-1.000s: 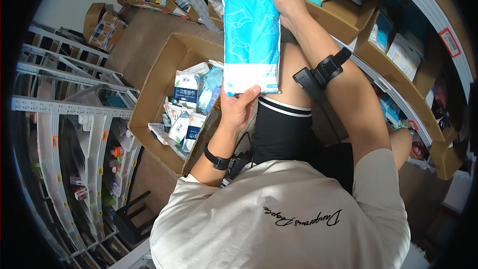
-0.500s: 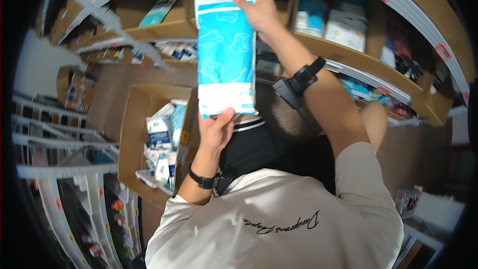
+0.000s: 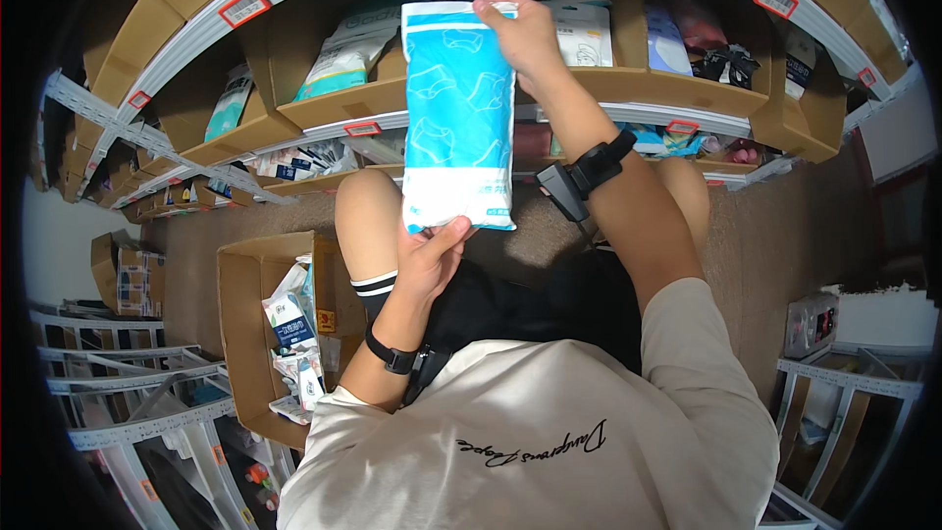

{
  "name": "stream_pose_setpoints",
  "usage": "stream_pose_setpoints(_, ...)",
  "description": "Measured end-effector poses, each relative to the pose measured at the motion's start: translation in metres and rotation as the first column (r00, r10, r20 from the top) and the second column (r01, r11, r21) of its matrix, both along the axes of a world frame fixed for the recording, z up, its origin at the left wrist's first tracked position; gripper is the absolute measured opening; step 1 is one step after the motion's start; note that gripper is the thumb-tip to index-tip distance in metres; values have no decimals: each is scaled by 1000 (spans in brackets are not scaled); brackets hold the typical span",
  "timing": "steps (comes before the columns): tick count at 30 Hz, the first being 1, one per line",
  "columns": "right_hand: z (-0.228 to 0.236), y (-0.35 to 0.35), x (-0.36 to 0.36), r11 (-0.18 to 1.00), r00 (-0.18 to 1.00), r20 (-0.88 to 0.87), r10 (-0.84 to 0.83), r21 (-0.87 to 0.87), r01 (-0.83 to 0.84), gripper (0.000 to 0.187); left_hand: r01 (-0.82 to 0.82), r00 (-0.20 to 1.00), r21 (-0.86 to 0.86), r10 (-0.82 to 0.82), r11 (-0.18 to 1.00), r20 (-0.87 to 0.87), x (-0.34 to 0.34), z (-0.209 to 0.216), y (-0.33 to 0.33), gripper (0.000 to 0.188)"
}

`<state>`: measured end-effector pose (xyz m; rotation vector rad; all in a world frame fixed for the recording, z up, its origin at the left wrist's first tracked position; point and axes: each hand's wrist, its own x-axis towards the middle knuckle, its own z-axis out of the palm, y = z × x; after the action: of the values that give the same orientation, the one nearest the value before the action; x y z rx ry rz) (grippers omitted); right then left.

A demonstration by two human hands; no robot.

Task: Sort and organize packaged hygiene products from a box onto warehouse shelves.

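A flat blue and white plastic packet (image 3: 457,113) hangs upright before me, facing the shelf bins. White outline drawings that look like briefs cover its blue part. At its lower edge my left hand (image 3: 432,260) pinches it, thumb on the front. My right hand (image 3: 525,39) grips its top right corner, thumb in front and the other fingers mostly hidden behind. Just behind the packet, a cardboard shelf bin (image 3: 339,98) holds white and green packets (image 3: 348,49).
An open cardboard box (image 3: 235,334) with several small packets (image 3: 287,324) stands on the floor to my left. Ahead, a metal shelf rail (image 3: 363,128) runs below more bins. Shelving frames (image 3: 147,422) stand behind left, others (image 3: 854,383) at right. My bent knees flank the packet.
The view has shifted, bringing more of the shelf bins ahead and both my knees into sight. Both hands keep their hold on the packet, which stays upright.
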<state>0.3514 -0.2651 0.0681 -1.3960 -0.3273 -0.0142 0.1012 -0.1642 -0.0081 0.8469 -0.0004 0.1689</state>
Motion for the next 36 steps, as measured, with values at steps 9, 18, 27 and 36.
stream_pose_setpoints(9,-15,-61,17,989,989,20,-149,-4,149,24,159,985,81,-164,984,56,20,28,-43,66)
stream_pose_setpoints(18,-16,-71,15,988,989,-14,-146,53,147,23,112,992,219,-120,969,26,24,35,-49,66)
stream_pose_setpoints(27,-23,-69,9,983,984,1,-178,-42,178,24,220,971,183,-233,958,53,10,63,-50,72)
stream_pose_setpoints(36,-18,-74,17,979,976,87,-201,-4,202,26,213,971,138,-225,967,79,20,59,-40,69)
